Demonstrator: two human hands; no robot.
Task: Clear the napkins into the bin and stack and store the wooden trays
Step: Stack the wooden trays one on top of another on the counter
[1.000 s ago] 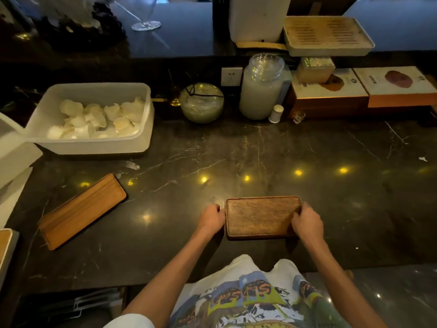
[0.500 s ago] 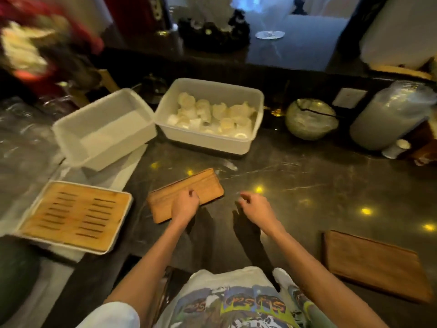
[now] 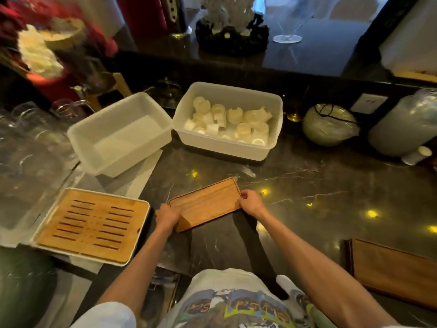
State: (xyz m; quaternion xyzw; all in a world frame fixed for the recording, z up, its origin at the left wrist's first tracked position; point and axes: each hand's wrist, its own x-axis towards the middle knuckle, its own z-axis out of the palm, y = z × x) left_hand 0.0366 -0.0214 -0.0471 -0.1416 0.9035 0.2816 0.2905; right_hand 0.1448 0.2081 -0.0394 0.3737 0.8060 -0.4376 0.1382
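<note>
1. While both hands grasped it, the light wooden tray [image 3: 205, 204] lay slantwise on the dark marble counter [image 3: 307, 185], near the middle: the left hand [image 3: 166, 216] curled round its near-left end, and the right hand [image 3: 251, 202] pinched its far-right end
2. Stacking looked to be the step in hand; whether the tray had left the counter could not be told
3. The next move, by my judgement, called for carrying it rightward and setting it squarely on the darker wooden tray [image 3: 392, 271] at the near right, edges aligned
4. Beyond it, the right white tub [image 3: 236, 152] held a heap of what looked like rolled white napkins [image 3: 236, 124]
5. Left of that, the second white tub [image 3: 123, 159] showed only a pale flat floor
6. At the near left sat a slatted bamboo tray [image 3: 89, 223] in a white frame
</note>
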